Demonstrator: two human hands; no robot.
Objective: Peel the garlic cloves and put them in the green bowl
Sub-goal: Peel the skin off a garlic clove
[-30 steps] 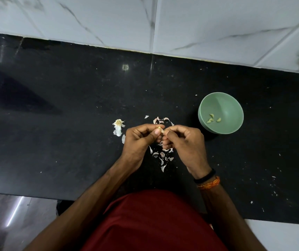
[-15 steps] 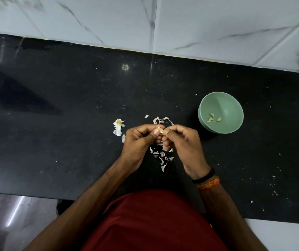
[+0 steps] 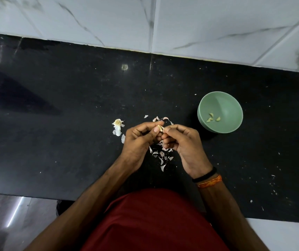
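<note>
A small pale garlic clove (image 3: 160,127) sits between both hands above the black counter. My left hand (image 3: 139,142) pinches it with thumb and curled fingers. My right hand (image 3: 182,142) pinches its other end, fingers curled. The green bowl (image 3: 230,104) stands to the right of my hands, with three peeled cloves (image 3: 212,119) on its bottom. Loose garlic skins (image 3: 161,154) lie on the counter under and behind my hands.
The leftover garlic stem and husk (image 3: 117,126) lies left of my left hand. The black counter (image 3: 63,142) runs to a white tiled wall (image 3: 163,22) at the back. Tiny skin flecks (image 3: 271,183) dot the counter at the right.
Both hands stay together on the clove with only slight finger shifts. The bowl and the skins have not moved.
</note>
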